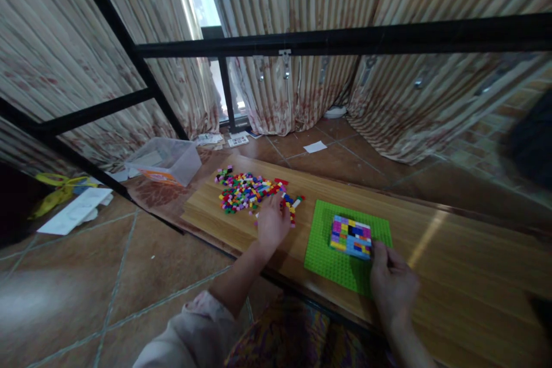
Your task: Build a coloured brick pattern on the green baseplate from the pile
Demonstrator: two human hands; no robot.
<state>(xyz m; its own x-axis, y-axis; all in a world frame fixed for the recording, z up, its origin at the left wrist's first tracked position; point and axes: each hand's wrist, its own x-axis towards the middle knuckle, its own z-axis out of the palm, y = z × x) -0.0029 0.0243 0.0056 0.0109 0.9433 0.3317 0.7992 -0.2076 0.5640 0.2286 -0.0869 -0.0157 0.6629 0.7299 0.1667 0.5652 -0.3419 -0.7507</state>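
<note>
A loose pile of small colourful toy bricks lies on the wooden table. My left hand reaches over the pile's right end, fingers stretched out among the bricks; its fingertips are partly hidden. A green studded baseplate lies to the right of the pile. On it sits a rectangular block of joined bricks in many colours. My right hand is at the right side of this block, thumb and fingers drawn together at its edge. Whatever is between those fingers is too small to make out.
A clear plastic bin with an orange label stands beyond the table's left end. Black metal rails run across in front of striped curtains. Papers and a yellow bag lie on the tiled floor.
</note>
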